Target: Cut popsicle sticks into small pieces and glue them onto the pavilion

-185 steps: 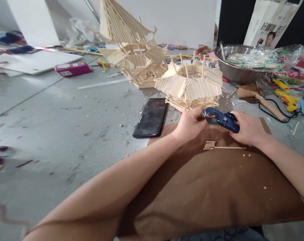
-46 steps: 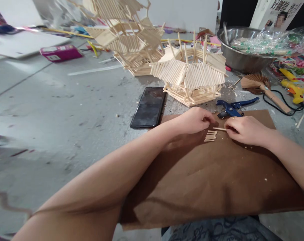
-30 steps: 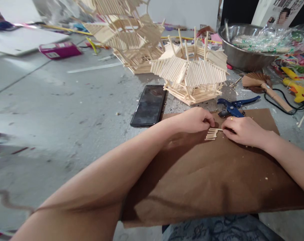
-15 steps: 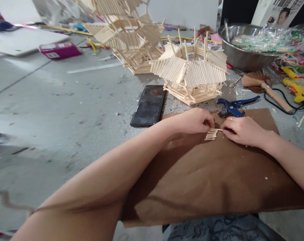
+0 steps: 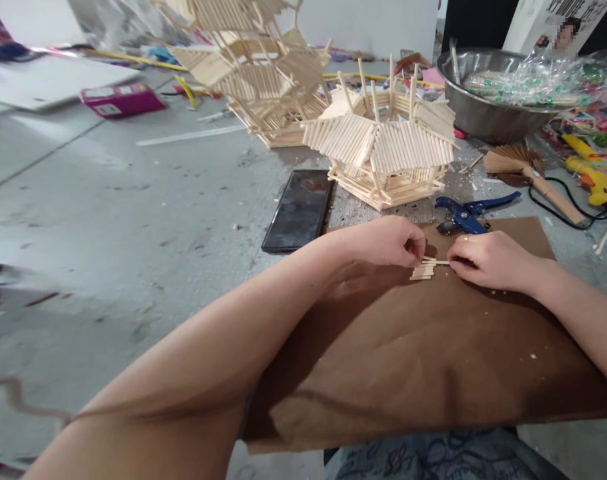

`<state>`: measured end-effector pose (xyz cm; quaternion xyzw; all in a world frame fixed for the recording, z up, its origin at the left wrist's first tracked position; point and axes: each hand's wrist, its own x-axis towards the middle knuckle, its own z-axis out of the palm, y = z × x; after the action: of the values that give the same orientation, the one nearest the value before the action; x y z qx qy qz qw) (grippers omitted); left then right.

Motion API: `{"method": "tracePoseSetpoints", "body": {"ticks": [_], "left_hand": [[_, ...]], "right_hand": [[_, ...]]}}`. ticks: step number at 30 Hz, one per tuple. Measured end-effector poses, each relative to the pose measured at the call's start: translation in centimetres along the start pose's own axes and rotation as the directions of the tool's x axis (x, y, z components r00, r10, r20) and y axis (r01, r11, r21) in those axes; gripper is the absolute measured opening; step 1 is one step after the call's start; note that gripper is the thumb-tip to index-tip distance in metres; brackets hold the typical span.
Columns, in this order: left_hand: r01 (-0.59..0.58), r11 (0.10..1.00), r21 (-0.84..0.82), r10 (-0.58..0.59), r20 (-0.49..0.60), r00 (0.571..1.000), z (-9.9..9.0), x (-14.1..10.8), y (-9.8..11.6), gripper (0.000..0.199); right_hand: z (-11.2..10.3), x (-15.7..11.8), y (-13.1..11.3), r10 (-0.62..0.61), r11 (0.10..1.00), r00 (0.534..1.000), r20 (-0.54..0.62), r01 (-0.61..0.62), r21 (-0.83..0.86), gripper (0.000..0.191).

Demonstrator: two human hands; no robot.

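A small row of short wooden sticks (image 5: pixel 422 272) lies on a brown board (image 5: pixel 383 373) in front of me. My left hand (image 5: pixel 401 241) is closed at the row's upper left edge, its fingertips touching the sticks there; what they pinch is hidden. From the right, my right hand (image 5: pixel 488 260), with a ring on one finger, pinches the end of a thin wooden stick (image 5: pixel 442 263). That stick points left and its far end meets the row. Just beyond my hands lies a blue cutter (image 5: pixel 463 217) with its handles apart.
A dark phone (image 5: pixel 298 212) lies behind my left forearm. Beyond stand a six-sided stick model (image 5: pixel 378 147) and a taller tiered one (image 5: pixel 253 73). At the right are a metal bowl (image 5: pixel 498 120) of wrapped sticks, a folded paper fan (image 5: pixel 513 163) and a yellow glue gun (image 5: pixel 591 177).
My right hand has shifted slightly right and down, and more of its stick shows between the hands. My left hand stays nearly in place, by the upper edge of the row.
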<state>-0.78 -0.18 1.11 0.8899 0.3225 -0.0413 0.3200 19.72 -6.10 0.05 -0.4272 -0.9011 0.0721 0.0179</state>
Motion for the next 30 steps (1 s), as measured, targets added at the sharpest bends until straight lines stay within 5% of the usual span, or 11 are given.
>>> {"method": "tracePoseSetpoints", "body": {"ticks": [16, 30], "left_hand": [[-0.042, 0.991, 0.127, 0.051, -0.071, 0.996, 0.7, 0.3, 0.6, 0.017], [0.01, 0.885, 0.465, 0.037, -0.093, 0.995, 1.4, -0.7, 2.9, 0.019]], "right_hand": [[-0.2, 0.0, -0.2, 0.0, 1.0, 0.999, 0.042, 0.001, -0.028, 0.021], [0.0, 0.0, -0.2, -0.019, 0.999, 1.0, -0.001, 0.019, -0.04, 0.02]]}}
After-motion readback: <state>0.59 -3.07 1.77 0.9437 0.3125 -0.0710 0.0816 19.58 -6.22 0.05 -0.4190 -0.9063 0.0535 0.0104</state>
